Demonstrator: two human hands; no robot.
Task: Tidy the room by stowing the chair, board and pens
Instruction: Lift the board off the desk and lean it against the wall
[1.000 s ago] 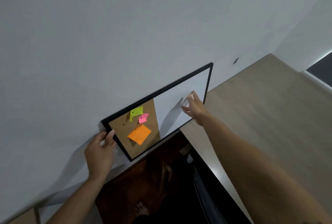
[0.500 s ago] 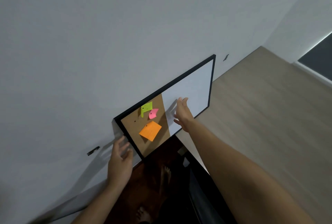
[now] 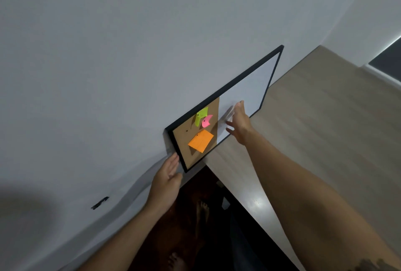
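Leaning on the wall (image 3: 130, 53), board (image 3: 245, 97) between open hands (image 3: 166, 180).

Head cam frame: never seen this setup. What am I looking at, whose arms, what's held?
No robot here: a person wears a wide-angle camera on the head, looking forward and down, so the two bare arms are the wearer's own. The board stands on a desk against the wall. It has a black frame, half cork, half whiteboard, with a green note, a pink note and an orange note pinned on the cork. The left hand lies open at the board's lower left corner. The right hand is open, flat by the white half. Neither grips anything. Bare feet show on the dark floor below.
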